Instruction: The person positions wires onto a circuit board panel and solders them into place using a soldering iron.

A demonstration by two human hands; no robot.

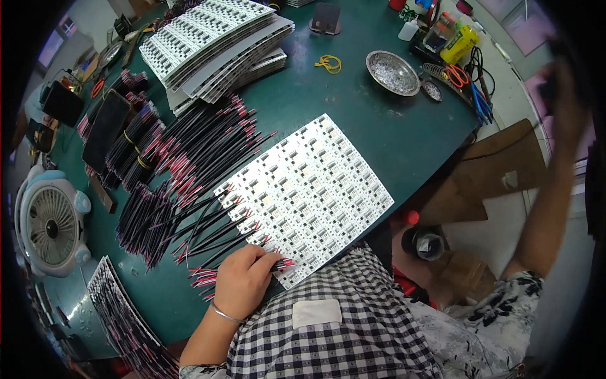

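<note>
In the head view, your left hand [243, 281] comes up from the lower edge with its wrist low, back of the hand upward and fingers curled inward. Thumb and forefinger are pinched together on red-tipped wires [286, 264] at the near left corner of the white circuit board [309, 196]. That board lies aslant on the green table [372, 132], at the edge by your lap. Your right arm reaches out and up at far right; the right hand [570, 104] is blurred, well apart from the board, and you cannot tell how its fingers stand.
</note>
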